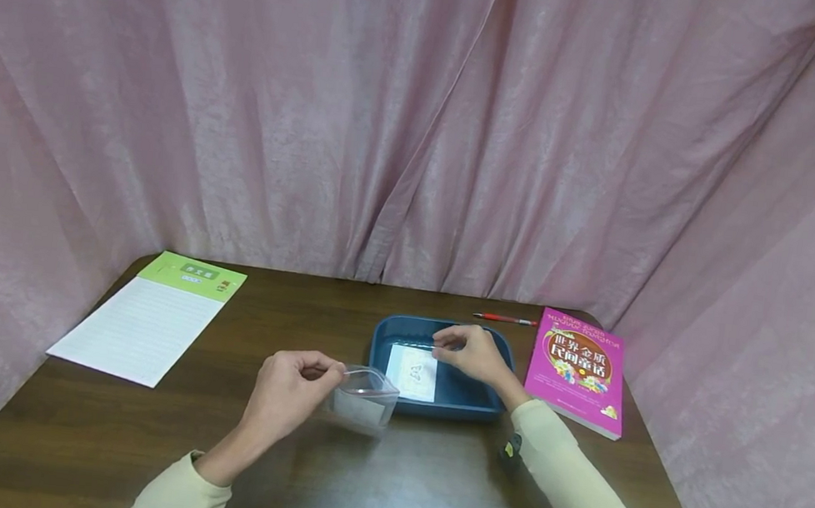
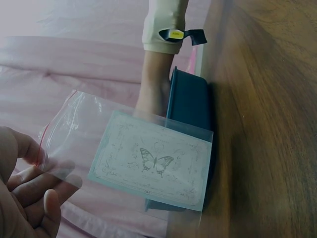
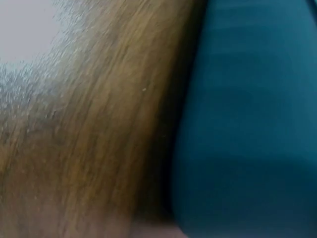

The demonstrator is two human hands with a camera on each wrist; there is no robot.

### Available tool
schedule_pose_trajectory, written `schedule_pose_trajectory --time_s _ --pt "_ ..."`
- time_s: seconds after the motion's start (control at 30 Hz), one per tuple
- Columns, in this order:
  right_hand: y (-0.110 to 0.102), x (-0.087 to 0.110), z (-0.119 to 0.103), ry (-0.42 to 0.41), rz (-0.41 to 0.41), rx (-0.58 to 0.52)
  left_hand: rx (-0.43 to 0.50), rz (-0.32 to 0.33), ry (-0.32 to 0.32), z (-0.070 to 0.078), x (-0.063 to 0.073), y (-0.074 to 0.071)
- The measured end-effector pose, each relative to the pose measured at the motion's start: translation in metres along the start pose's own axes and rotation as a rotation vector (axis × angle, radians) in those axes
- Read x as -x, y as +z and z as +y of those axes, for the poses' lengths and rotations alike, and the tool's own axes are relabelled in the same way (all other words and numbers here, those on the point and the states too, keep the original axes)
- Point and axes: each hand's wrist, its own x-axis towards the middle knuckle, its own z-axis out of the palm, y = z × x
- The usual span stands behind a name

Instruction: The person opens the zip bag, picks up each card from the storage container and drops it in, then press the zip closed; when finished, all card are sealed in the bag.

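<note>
My left hand (image 1: 289, 391) pinches the top edge of a clear zip bag (image 1: 376, 384) between thumb and index finger. A pale card (image 2: 151, 161) with a butterfly print and ornate border lies inside the bag, and a red strip runs along its zip edge. My right hand (image 1: 471, 355) is over the blue tray (image 1: 465, 412), fingers loosely bent with a gap between thumb and index finger. Its thumb tip is right at the upper corner of a white card (image 1: 412, 374) with a butterfly drawing in the tray. The right wrist view shows mostly tray wall and tabletop.
A pink book (image 1: 577, 370) lies right of the tray, and a red pen (image 1: 504, 319) lies behind it. At the left is a writing pad (image 1: 143, 324) with a green header. Pink curtains (image 1: 422, 122) hang behind and beside the brown wooden table (image 1: 426, 491).
</note>
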Motion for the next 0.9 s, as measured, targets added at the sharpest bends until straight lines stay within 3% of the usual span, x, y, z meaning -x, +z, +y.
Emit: schedule_pose_trajectory --time_s 0.67,0.9 --pt "0.011 -0.002 0.009 0.05 -0.086 0.129 -0.009 -0.001 -0.006 -0.001 0.001 0.001" --pt "0.013 -0.002 0.012 0.011 -0.107 0.195 -0.004 -0.001 0.003 -0.002 0.0 0.002"
